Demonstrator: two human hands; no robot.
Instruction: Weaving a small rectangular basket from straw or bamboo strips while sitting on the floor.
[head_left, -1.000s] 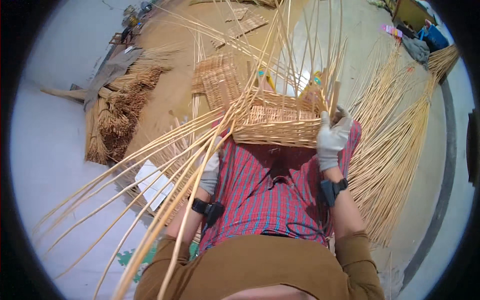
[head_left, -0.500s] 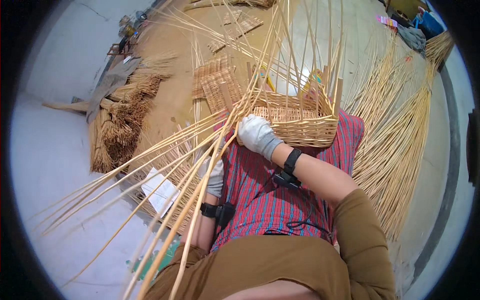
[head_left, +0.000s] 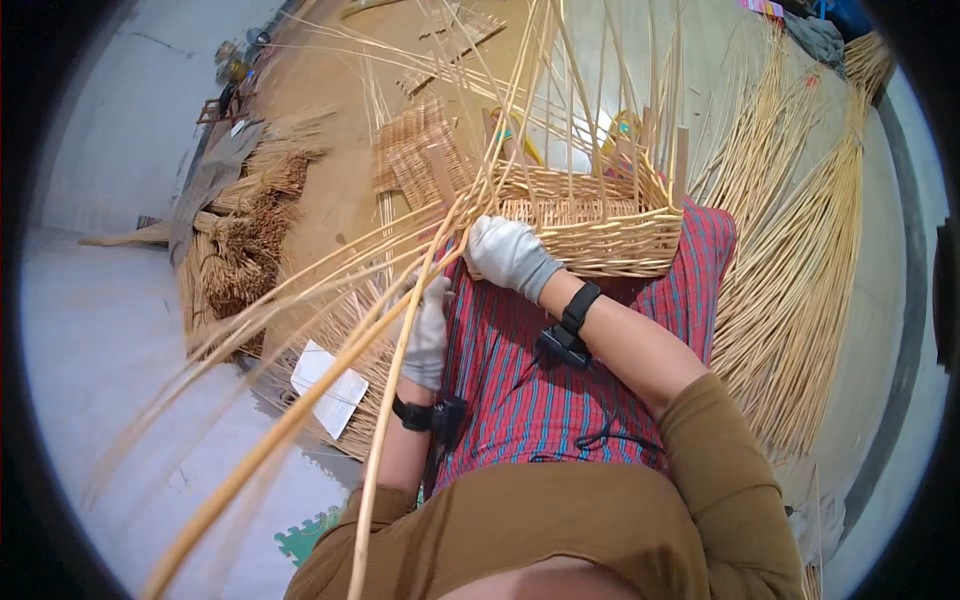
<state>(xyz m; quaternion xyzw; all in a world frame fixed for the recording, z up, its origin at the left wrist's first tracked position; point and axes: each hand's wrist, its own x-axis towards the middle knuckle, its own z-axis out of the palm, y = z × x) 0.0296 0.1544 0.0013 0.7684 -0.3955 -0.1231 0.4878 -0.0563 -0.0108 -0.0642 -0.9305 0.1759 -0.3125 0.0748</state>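
Rods (head_left: 437, 243) cross the left hand (head_left: 428, 335), the right hand (head_left: 510, 255) hides its fingers at the basket (head_left: 610, 248): each grip unclear.

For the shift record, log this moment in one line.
right hand: at left end of basket | left hand: partly behind long rods | basket: on red plaid cloth | grips: unclear

Left hand (head_left: 427, 340) partly hidden, seemingly behind rods (head_left: 372, 474); some lower ends blurred

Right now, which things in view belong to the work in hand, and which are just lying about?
Seemingly in use: left hand, right hand, wicker basket, long canes, plaid cloth beneath.
Apparently lying about: woven panels, white sheet, cane pile at right.
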